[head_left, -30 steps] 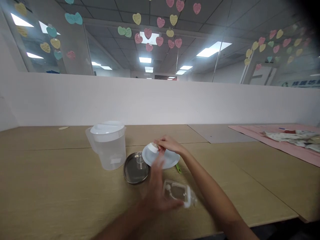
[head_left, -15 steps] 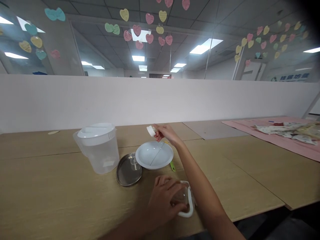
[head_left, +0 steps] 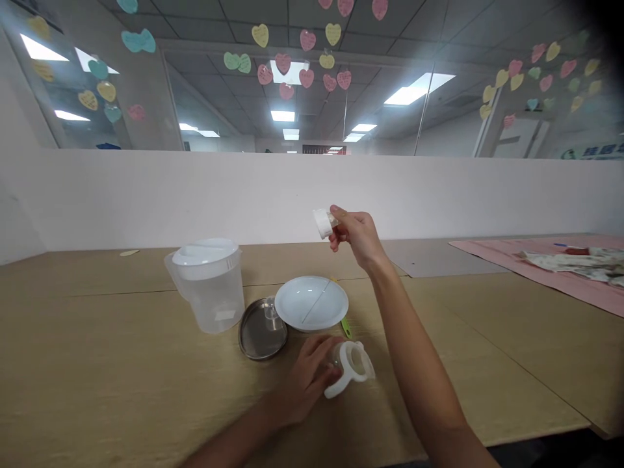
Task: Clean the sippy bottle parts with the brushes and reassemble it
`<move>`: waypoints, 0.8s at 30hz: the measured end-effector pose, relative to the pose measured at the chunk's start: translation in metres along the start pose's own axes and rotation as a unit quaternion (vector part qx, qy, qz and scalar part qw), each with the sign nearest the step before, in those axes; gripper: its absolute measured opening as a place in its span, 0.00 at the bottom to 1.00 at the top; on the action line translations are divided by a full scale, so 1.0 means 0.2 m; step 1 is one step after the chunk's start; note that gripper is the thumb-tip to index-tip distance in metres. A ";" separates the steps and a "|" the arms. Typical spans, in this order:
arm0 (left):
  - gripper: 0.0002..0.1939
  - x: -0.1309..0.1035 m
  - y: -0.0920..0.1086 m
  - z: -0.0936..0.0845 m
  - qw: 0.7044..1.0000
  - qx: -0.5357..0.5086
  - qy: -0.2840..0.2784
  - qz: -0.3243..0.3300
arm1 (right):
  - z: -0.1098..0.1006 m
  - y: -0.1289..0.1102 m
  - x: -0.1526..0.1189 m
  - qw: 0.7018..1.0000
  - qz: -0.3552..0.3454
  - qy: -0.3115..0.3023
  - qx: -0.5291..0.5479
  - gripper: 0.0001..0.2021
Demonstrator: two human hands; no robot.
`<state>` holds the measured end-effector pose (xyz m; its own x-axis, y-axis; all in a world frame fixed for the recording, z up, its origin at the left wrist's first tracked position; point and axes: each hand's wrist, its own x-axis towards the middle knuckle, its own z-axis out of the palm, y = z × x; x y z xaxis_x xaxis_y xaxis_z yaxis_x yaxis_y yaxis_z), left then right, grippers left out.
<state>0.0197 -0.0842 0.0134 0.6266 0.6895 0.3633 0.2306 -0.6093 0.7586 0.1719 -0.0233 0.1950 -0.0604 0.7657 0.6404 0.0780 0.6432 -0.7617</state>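
My left hand is wrapped round a clear baby bottle with a white handle at its neck. The bottle is tilted over the near part of the table, its uncapped mouth towards the right. Up above the far side of the white bowl, my right hand pinches a white bottle collar by what looks like its translucent teat. Fingers partly hide that teat. A thin stick-like thing lies across the bowl, and a green handle pokes out beside it.
Left of the bowl are a round metal tray with a small clear cup at its edge and a lidded plastic pitcher. A pink cloth with printed fabric lies far right. A low white wall backs the table.
My right hand has lifted the bottle collar from just over the bowl to well above it. The left hand has turned the bottle, bringing its handle and mouth into clearer view.
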 end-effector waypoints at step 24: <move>0.18 -0.05 -0.11 -0.11 0.977 -0.127 0.158 -0.066 | 0.14 0.56 -0.70 0.994 -0.066 -0.003 -0.085 0.09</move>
<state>-0.0067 -0.0691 0.0049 0.3343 0.8660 0.3719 0.0758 -0.4180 0.9053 0.1609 -0.0586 0.0174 -0.0869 0.6752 0.7325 0.2356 0.7283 -0.6435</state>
